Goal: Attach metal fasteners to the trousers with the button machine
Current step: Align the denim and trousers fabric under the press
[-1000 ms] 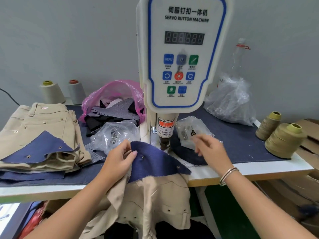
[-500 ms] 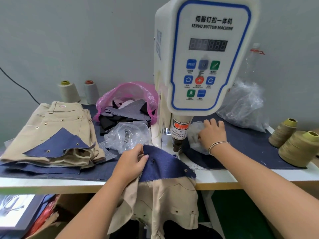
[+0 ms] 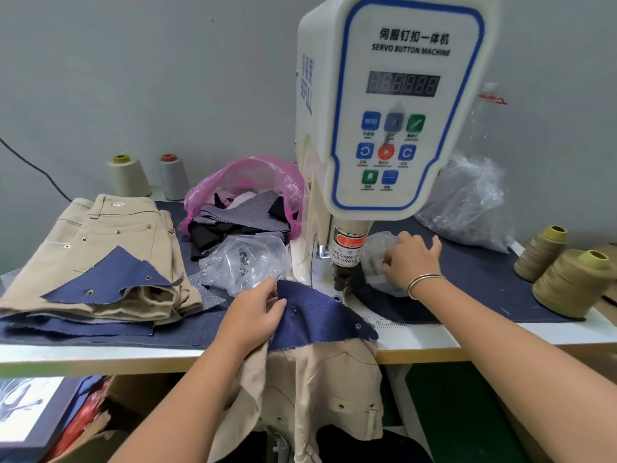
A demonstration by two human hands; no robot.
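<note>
The white servo button machine (image 3: 394, 105) stands at the table's middle, its punch head (image 3: 342, 277) just above the bed. Beige trousers (image 3: 320, 389) hang over the table's front edge, topped by a blue denim piece (image 3: 320, 319) with a metal fastener near its right corner. My left hand (image 3: 253, 315) grips the denim and trousers together at their left edge. My right hand (image 3: 412, 259) reaches into a small clear bag of fasteners (image 3: 377, 255) right of the punch head, fingers curled into the plastic.
A stack of finished beige trousers (image 3: 110, 248) with a denim piece lies at left. A clear bag of metal parts (image 3: 247, 262) and a pink bag of fabric scraps (image 3: 247, 202) sit behind my left hand. Thread cones (image 3: 567, 282) stand at right, another plastic bag (image 3: 467, 202) behind.
My right hand went from hovering over the table to the small clear bag beside the punch head and now digs in it. The left hand kept its grip on the fabric.
</note>
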